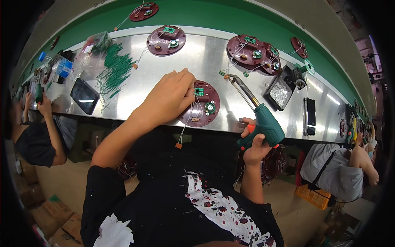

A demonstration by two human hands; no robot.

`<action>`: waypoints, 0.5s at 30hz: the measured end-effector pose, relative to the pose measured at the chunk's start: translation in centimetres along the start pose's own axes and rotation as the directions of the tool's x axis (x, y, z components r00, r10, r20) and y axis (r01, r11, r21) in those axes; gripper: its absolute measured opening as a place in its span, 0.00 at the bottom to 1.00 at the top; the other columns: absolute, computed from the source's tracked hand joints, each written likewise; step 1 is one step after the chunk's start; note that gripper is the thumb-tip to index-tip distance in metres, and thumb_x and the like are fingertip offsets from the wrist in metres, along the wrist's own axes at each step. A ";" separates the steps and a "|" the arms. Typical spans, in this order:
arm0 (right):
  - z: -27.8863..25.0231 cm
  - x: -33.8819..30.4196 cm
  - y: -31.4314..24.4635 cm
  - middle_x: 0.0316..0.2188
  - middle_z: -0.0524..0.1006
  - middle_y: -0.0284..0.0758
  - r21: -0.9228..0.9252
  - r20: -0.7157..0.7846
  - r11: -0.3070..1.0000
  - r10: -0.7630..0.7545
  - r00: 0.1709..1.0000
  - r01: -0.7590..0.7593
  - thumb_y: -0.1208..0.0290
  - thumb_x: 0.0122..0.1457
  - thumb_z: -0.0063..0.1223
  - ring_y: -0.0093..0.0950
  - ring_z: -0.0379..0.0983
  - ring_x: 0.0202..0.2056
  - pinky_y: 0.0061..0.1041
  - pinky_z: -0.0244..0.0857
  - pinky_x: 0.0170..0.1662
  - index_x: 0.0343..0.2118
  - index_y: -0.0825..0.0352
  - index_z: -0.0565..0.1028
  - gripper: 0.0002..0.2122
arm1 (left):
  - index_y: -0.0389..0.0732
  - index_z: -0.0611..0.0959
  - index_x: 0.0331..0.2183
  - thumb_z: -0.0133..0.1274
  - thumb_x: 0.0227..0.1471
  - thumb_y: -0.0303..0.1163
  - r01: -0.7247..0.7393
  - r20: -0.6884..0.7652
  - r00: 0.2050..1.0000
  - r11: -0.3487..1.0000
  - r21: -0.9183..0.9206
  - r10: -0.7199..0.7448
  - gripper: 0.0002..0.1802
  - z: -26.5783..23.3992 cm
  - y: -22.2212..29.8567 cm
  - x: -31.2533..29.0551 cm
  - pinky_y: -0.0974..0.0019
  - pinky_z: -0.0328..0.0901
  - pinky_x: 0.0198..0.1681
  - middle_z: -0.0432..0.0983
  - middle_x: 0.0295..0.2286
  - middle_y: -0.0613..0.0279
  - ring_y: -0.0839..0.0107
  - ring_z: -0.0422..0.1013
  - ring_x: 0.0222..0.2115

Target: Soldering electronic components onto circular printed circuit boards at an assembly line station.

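Observation:
My right hand (256, 150) is wrapped round the grip of a green soldering gun (269, 124) with orange-red parts. Its metal barrel points up and left over the bench, the tip close to a small wired connector. Closed fingers of my left hand (175, 92) bend over the left side of a round maroon plastic housing (212, 94) at the bench's near edge; what they pinch, if anything, is hidden. That housing carries a green circuit board (199, 91), a round green part (210, 108) and thin white wires. An orange connector (178, 145) dangles from its wires below the edge.
Similar housings lie at the back (166, 40) and back right (246, 49). Green cut wires (115, 68), a dark phone (84, 95) and a bottle (63, 67) are left. A black tray (281, 88), a solder spool (307, 67) and another phone (309, 116) are right. Co-workers sit both sides.

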State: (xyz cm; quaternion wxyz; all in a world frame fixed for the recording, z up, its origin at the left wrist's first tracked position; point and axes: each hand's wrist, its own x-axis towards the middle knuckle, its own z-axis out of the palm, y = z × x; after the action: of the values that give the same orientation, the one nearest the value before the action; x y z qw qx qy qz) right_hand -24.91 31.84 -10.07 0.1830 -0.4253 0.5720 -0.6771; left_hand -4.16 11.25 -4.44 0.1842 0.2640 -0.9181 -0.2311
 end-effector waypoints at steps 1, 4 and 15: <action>-0.1 0.0 0.0 0.28 0.77 0.39 0.002 0.001 1.000 0.002 1.000 -0.002 0.41 0.69 0.45 0.28 0.75 0.30 0.31 0.70 0.40 0.50 0.77 0.72 0.33 | 0.34 0.74 0.34 0.55 0.54 0.23 -0.008 -0.013 1.000 1.000 -0.001 0.008 0.06 0.1 -0.1 0.0 0.51 0.66 0.54 0.78 0.39 0.47 0.46 0.73 0.41; -0.4 0.0 0.0 0.29 0.77 0.38 -0.033 0.141 0.999 -0.008 0.990 0.013 0.41 0.69 0.47 0.25 0.74 0.29 0.26 0.69 0.35 0.49 0.76 0.74 0.32 | 0.35 0.73 0.33 0.55 0.54 0.23 -0.023 -0.038 0.999 1.000 -0.004 0.022 0.06 0.4 -0.3 -0.2 0.51 0.66 0.56 0.78 0.39 0.48 0.47 0.73 0.41; 0.3 -0.2 -0.3 0.29 0.77 0.33 0.024 0.200 0.991 0.121 0.972 -0.128 0.47 0.59 0.66 0.18 0.73 0.28 0.18 0.67 0.31 0.50 0.79 0.74 0.33 | 0.34 0.74 0.36 0.55 0.55 0.22 0.005 -0.054 0.999 1.000 0.006 -0.005 0.07 0.5 -0.1 -0.3 0.48 0.66 0.57 0.77 0.39 0.48 0.42 0.73 0.48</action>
State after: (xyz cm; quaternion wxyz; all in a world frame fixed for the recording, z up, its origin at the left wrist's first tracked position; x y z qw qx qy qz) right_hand -24.51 31.90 -9.88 0.2890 -0.4503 0.5638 -0.6291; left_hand -4.14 11.53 -4.98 0.2073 0.2729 -0.9129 -0.2218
